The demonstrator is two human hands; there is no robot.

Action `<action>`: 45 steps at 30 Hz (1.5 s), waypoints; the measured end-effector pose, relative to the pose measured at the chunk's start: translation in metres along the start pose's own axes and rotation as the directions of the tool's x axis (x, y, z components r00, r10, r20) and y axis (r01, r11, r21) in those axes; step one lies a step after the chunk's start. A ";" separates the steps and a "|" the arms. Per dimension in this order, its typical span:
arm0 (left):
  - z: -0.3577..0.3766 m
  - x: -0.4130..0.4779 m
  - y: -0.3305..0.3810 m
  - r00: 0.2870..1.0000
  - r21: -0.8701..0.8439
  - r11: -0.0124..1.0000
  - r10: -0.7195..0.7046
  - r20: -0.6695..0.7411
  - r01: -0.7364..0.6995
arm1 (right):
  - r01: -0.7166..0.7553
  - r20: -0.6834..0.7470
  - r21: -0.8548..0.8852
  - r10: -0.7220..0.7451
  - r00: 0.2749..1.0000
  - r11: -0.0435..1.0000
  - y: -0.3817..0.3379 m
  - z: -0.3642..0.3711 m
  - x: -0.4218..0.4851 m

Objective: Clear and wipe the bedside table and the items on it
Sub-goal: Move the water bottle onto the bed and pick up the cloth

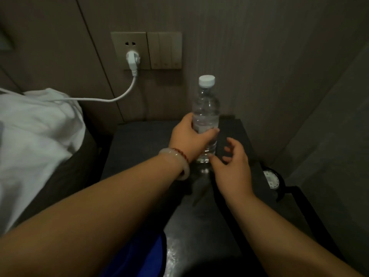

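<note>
The left hand (189,134) wraps around an upright water bottle (205,108); the right hand (233,166) hovers, fingers loosely spread, beside its base. Clearing seems barely begun; wiping the table (139,146) likely remains.

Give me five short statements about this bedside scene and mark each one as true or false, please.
1. The left hand grips the water bottle. True.
2. The bottle has no cap. False: a white cap closes its top.
3. The right hand holds a cloth. False: its fingers are spread and hold nothing.
4. A white plug sits in the wall socket. True.
5. The bottle lies on its side. False: it is upright.
</note>
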State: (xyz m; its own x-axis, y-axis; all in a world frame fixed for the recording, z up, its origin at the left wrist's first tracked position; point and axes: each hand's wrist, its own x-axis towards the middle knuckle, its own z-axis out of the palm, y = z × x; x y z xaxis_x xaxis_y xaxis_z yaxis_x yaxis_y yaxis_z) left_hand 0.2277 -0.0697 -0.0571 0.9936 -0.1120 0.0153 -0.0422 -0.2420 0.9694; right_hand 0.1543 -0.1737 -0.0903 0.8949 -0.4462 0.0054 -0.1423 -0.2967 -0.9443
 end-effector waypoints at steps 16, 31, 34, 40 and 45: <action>-0.201 -0.145 0.003 0.917 0.178 0.979 -0.026 -0.397 0.104 | 0.050 0.691 0.282 -0.239 0.682 0.958 -0.096 0.112 -0.121; -0.338 -0.200 0.026 0.819 0.227 0.926 -0.130 -0.559 0.301 | 0.132 0.748 0.276 -0.299 0.592 0.952 -0.175 0.216 -0.211; -0.368 -0.196 0.028 0.769 0.241 0.894 -0.160 -0.619 0.379 | 0.169 0.764 0.270 -0.317 0.562 0.948 -0.189 0.225 -0.220; -0.420 -0.190 0.023 0.713 0.378 0.734 -0.201 -0.672 0.564 | 0.174 0.798 0.201 -0.264 0.542 0.964 -0.188 0.231 -0.233; -0.453 -0.198 0.024 0.644 0.360 0.627 -0.305 -0.702 0.690 | 0.191 0.806 0.179 -0.255 0.534 0.965 -0.184 0.235 -0.238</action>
State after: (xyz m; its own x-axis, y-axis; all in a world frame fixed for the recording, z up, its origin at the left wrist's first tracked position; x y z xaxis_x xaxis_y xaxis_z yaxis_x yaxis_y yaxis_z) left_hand 0.0774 0.3837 0.0738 0.7259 0.6784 -0.1133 0.6216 -0.5765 0.5304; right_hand 0.0670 0.1854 0.0047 0.8548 0.5185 -0.0212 0.1096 -0.2203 -0.9692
